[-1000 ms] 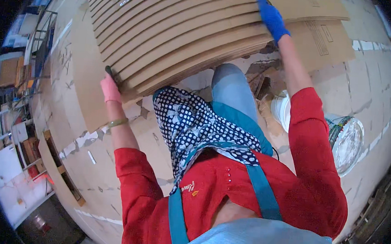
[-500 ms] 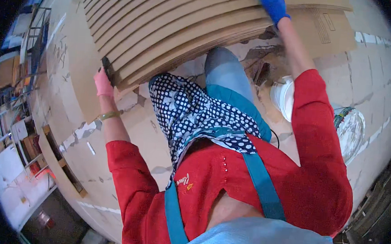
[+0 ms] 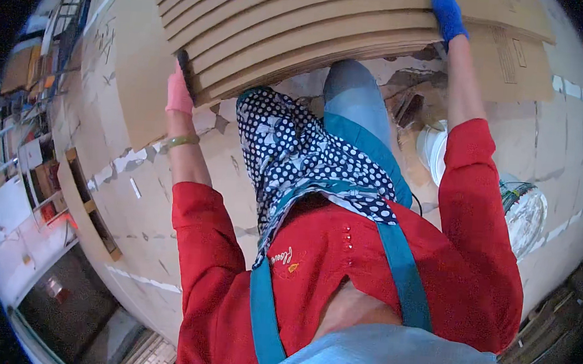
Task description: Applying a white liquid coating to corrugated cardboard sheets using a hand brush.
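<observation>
A fanned stack of flat brown cardboard sheets [image 3: 302, 27] lies in front of me, its layered edges stepping toward my knees. My left hand [image 3: 182, 85], in a pink glove with dark fingers, is closed on the near left corner of the stack. On the opposite side, my right hand [image 3: 450, 17] in a blue glove grips the right edge; its fingertips are partly hidden against the cardboard. Both arms reach forward, and the stack spans the gap between the hands. A polka-dot apron [image 3: 288, 131] covers my lap just below the near edge.
More flat cardboard [image 3: 516, 62] lies at the far right, and another sheet [image 3: 133, 83] rests under the stack's left side. A white bucket [image 3: 433, 151] and a white tub [image 3: 526, 215] stand right of my leg. Metal racks [image 3: 63, 17] line the left side.
Both hands and the cardboard stack have shifted away from me and to the right in the view. The hands keep hold of the two sides, and the stack lies more level across.
</observation>
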A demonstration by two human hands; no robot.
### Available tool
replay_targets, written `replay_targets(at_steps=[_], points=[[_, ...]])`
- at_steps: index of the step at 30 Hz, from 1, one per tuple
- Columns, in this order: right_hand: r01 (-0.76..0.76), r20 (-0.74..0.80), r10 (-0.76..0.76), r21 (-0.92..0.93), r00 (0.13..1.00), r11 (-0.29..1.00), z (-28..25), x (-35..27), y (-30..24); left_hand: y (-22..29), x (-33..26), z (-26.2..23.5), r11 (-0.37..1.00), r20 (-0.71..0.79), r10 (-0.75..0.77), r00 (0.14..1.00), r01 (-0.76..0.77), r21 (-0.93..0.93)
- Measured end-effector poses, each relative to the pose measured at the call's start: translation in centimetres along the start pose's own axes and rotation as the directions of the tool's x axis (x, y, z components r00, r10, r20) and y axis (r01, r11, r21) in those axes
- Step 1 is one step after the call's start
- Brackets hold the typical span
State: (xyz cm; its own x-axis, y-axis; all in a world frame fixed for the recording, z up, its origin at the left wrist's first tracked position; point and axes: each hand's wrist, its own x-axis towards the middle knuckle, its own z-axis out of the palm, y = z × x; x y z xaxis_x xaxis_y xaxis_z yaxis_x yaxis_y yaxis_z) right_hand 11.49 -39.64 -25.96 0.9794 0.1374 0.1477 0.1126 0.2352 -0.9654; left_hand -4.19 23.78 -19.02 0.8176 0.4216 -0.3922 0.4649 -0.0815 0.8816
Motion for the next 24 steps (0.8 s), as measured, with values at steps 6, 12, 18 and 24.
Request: replay_targets(at_steps=[6,12,18,24], points=[[-0.112,-0.147,0.097,-0.102,0.984,0.988,6.9,-0.6,0.3,-2.3,1.8,-4.6,0.988,-0.025,-0.013,1.0,0.017,0.157],[-0.209,-0.389,0.107,-0.231,0.915,0.95,6.7,-5.1,-4.1,0.2,-4.4,-1.6,0.999,-0.192,0.039,0.981,-0.031,0.042],[-0.298,-0.332,-0.046,-0.892,0.942,0.34,8.7,-6.4,-4.9,-1.1,-4.7,-2.4,0.856,-0.128,0.235,0.964,-0.143,0.496],[0.286,0.192,-0.229,-0.808,0.954,0.515,9.0,-6.8,-10.8,2.8,-4.6,-5.1,0.818,-0.13,0.071,0.989,0.017,0.575]])
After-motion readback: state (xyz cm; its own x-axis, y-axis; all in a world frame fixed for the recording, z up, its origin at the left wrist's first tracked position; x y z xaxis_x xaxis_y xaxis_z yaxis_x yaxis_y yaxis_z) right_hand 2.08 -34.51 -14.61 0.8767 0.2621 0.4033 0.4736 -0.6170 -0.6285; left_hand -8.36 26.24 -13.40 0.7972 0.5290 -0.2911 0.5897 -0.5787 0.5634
